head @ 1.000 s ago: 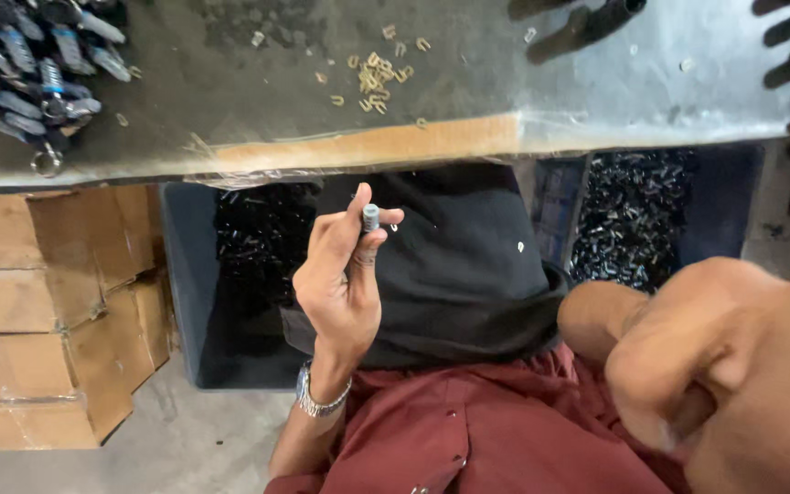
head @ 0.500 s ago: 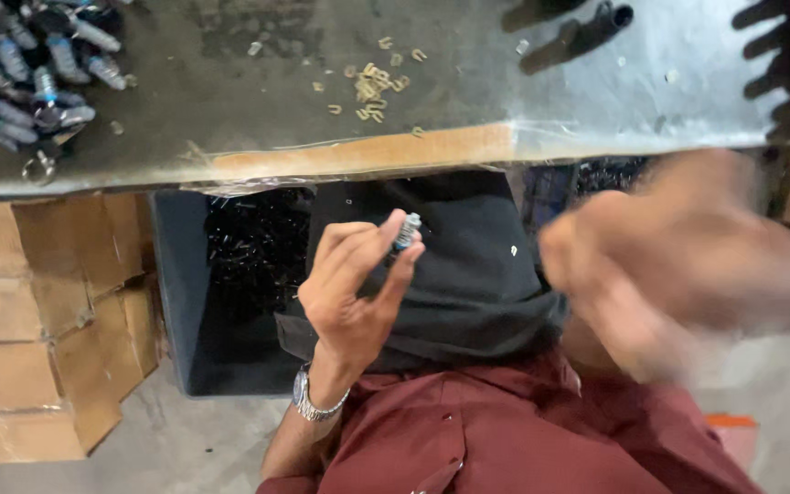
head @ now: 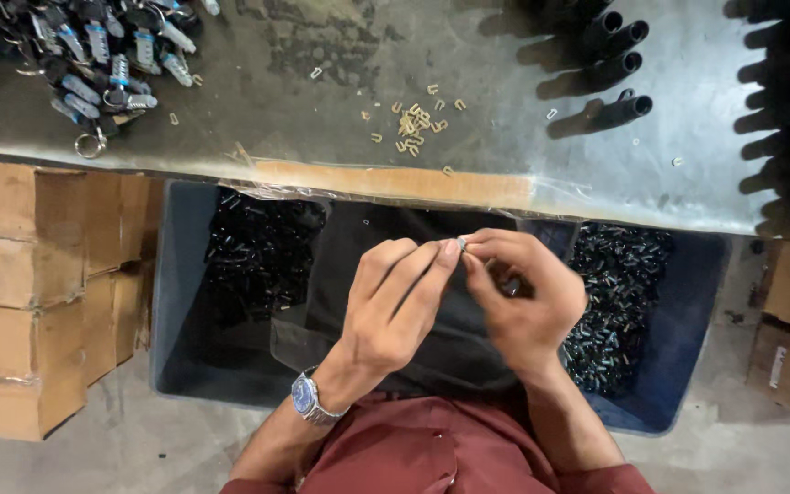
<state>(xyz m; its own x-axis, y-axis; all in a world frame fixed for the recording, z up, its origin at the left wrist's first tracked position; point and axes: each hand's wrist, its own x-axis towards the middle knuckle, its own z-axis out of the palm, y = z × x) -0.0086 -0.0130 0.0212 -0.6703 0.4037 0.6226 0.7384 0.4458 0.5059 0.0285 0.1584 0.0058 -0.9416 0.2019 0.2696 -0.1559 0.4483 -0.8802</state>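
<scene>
My left hand point(head: 395, 302), with a wristwatch point(head: 308, 399) on it, and my right hand point(head: 523, 297) meet over my lap below the table edge. Between their fingertips they pinch a small dark part with a silvery end point(head: 462, 243). Most of the part is hidden by my fingers. A black cloth point(head: 368, 238) lies under both hands. On the metal table point(head: 322, 119) above lie several small brass clips point(head: 413, 119) in a loose cluster.
A pile of finished parts with key rings point(head: 93, 64) sits at the table's left. Black tubes point(head: 614, 64) lie at the right. Blue bins point(head: 669, 366) of dark parts stand under the table. Cardboard boxes point(head: 29, 284) are stacked at left.
My right hand came in from the right and joined the left hand on the small part. The left hand turned its fingers toward the right.
</scene>
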